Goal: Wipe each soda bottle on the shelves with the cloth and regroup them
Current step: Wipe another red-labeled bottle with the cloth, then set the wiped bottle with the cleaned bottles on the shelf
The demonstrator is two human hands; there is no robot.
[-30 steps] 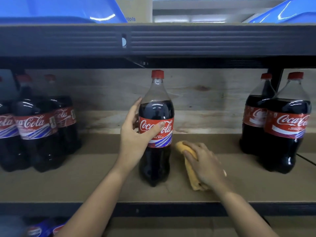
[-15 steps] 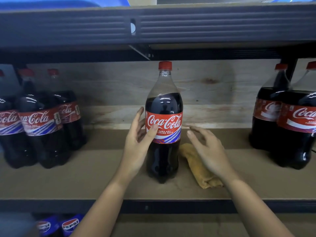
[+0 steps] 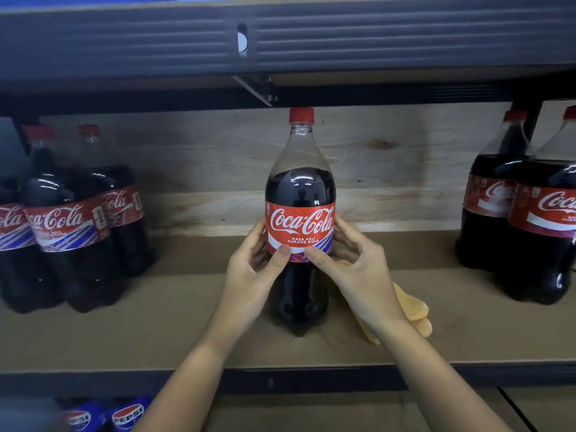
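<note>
Pepsi bottles (image 3: 106,416) sit on the level below, under the dark front edge of the shelf (image 3: 156,338). Open board runs on both sides of the centre Coca-Cola bottle (image 3: 300,219), which stands upright mid-shelf. Left hand (image 3: 249,275) and right hand (image 3: 358,269) both curl round its label, thumbs nearly meeting in front. Half a second ago the right hand hung clear of it. The yellow cloth (image 3: 411,307) lies loose behind the right wrist. Bottle groups stand at far left (image 3: 68,219) and far right (image 3: 530,213), well apart.
</note>
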